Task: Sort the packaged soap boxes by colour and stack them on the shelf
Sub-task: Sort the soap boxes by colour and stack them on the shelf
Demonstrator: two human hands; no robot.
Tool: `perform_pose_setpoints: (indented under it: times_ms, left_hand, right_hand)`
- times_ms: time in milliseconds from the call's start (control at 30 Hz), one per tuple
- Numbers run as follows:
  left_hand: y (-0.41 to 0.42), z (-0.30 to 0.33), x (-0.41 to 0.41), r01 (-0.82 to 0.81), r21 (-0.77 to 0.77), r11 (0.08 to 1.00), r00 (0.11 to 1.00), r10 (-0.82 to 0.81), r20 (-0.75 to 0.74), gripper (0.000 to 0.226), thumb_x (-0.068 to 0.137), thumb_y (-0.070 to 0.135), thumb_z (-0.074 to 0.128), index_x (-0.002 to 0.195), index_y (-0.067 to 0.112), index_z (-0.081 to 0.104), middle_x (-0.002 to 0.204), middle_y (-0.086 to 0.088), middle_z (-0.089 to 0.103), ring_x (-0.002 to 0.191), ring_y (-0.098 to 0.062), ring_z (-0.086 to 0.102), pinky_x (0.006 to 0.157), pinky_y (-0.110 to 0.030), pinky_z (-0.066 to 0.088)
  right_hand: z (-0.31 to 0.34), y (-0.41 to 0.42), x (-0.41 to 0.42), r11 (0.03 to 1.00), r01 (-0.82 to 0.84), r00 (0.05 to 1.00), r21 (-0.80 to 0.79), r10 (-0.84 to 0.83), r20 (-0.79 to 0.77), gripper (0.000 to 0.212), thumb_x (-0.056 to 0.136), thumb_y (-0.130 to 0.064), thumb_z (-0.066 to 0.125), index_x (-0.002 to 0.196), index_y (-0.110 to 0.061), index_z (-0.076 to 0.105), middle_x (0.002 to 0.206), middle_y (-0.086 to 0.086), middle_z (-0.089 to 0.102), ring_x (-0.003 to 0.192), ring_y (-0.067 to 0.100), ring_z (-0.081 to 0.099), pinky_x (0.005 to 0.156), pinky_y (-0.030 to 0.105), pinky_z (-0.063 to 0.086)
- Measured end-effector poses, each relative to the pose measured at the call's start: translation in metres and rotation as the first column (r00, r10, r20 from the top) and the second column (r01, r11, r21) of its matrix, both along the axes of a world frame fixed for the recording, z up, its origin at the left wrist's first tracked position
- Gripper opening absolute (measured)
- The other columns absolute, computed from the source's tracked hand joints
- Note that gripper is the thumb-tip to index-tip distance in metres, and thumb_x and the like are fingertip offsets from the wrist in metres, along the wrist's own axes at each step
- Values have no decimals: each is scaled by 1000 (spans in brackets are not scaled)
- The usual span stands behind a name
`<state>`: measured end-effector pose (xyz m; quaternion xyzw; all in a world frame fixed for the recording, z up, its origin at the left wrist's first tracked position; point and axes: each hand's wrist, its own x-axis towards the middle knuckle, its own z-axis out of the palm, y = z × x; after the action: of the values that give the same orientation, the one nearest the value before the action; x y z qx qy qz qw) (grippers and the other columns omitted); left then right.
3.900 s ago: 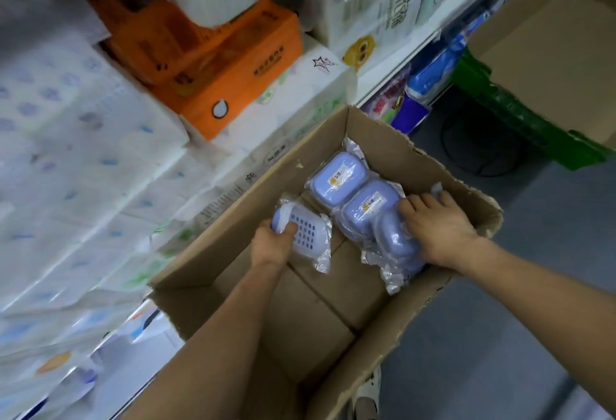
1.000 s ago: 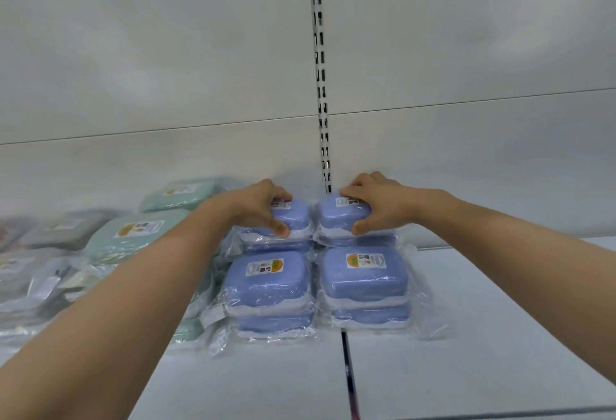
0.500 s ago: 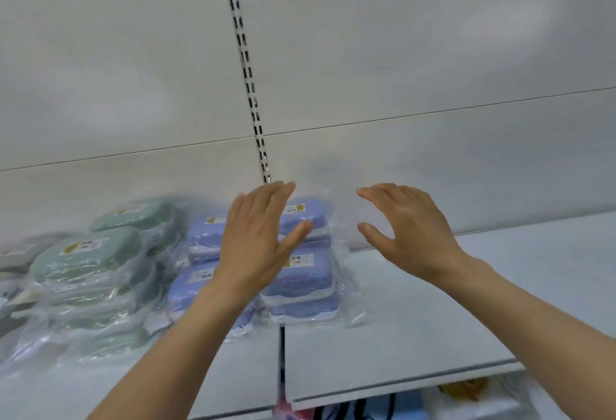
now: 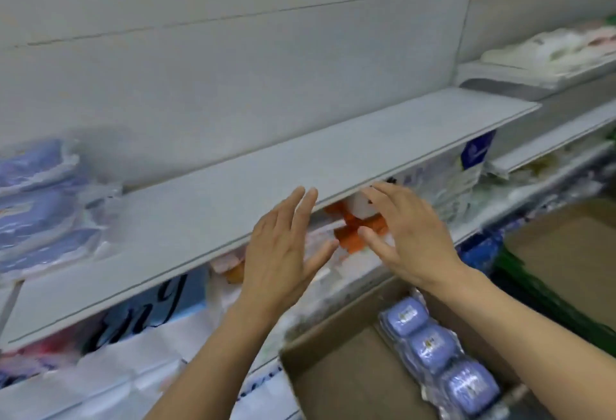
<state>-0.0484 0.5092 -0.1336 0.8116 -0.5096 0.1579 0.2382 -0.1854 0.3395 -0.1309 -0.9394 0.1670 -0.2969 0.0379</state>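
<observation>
Hovering empty, left hand (image 4: 280,253) and right hand (image 4: 413,236) were spread, fingers straight, before the shelf (image 4: 300,166) front edge. Blue soap boxes (image 4: 36,206) sat stacked far left; more (image 4: 433,346) lay in the cardboard box (image 4: 333,383) below.

soap boxes (image 4: 40,206) stacked on shelf (image 4: 300,166) left, more in carton (image 4: 333,383) below right
</observation>
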Motion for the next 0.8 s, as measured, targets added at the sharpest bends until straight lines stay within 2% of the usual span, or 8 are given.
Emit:
perform_pose_setpoints:
  times_ms: [100, 233, 333, 467, 533, 633, 700, 800]
  left_hand:
    - [-42, -38, -43, 78, 52, 996, 991, -72, -114, 73, 93, 65, 37, 152, 22, 33, 153, -1, 40, 136, -20, 43, 107, -40, 41]
    - [-85, -99, -81, 199, 144, 969, 953, -157, -259, 70, 94, 60, 42, 150, 21, 34, 147, -1, 44, 128, -18, 47, 97, -35, 46]
    - [-112, -153, -96, 269, 234, 934, 891, -149, -429, 68, 96, 52, 52, 152, 24, 28, 151, 2, 38, 134, -16, 40, 102, -32, 41]
    - [-142, -236, -101, 325, 379, 867, 826, -65, -559, 67, 96, 48, 54, 153, 28, 26, 154, 4, 34, 139, -17, 34, 102, -26, 34]
    - [-159, -276, -100, 336, 444, 830, 814, -18, -581, 68, 93, 53, 50, 152, 24, 30, 150, 1, 39, 136, -21, 37, 104, -26, 32]
    - [-187, -341, -92, 314, 506, 803, 817, 44, -575, 89, 76, 66, 31, 149, 15, 38, 146, -7, 43, 132, -27, 40, 110, -36, 34]
    - [-208, -368, -88, 307, 536, 786, 817, 71, -572, 84, 82, 60, 41, 150, 12, 36, 146, -11, 40, 133, -30, 37, 110, -40, 33]
    - [-233, -405, -83, 293, 569, 769, 846, 69, -528, 71, 91, 32, 62, 151, 10, 30, 147, -14, 34, 134, -32, 32, 109, -41, 33]
  right_hand:
    - [-46, -39, -56, 990, 74, 995, 117, -65, -75, 56, 90, -45, 45, 135, -13, 52, 134, 7, 54, 118, 28, 53, 90, 43, 48]
    - [-113, -78, -115, 953, 184, 970, 240, -137, -199, 48, 93, -33, 59, 137, -17, 49, 136, 3, 50, 120, 27, 49, 87, 44, 49]
    - [-167, -97, -146, 890, 291, 922, 350, -163, -351, 49, 93, -31, 58, 140, -23, 45, 138, -3, 45, 122, 21, 45, 88, 38, 44]
    - [-246, -112, -168, 820, 403, 811, 406, -114, -574, 54, 93, -31, 56, 143, -25, 40, 139, -2, 42, 125, 20, 42, 89, 34, 42]
    - [-281, -119, -167, 807, 436, 734, 399, -61, -677, 58, 92, -31, 56, 146, -25, 36, 140, 1, 40, 125, 23, 41, 92, 34, 44]
    - [-330, -128, -155, 804, 466, 636, 370, -13, -772, 65, 91, -30, 58, 149, -26, 29, 148, 4, 31, 131, 27, 37, 96, 37, 44]
    - [-360, -133, -142, 824, 455, 583, 338, 11, -812, 69, 92, -30, 58, 151, -27, 23, 155, 5, 21, 137, 28, 29, 101, 39, 40]
    - [-398, -143, -128, 872, 398, 564, 286, 13, -825, 74, 91, -24, 60, 152, -28, 17, 159, 0, 14, 145, 25, 15, 107, 40, 32]
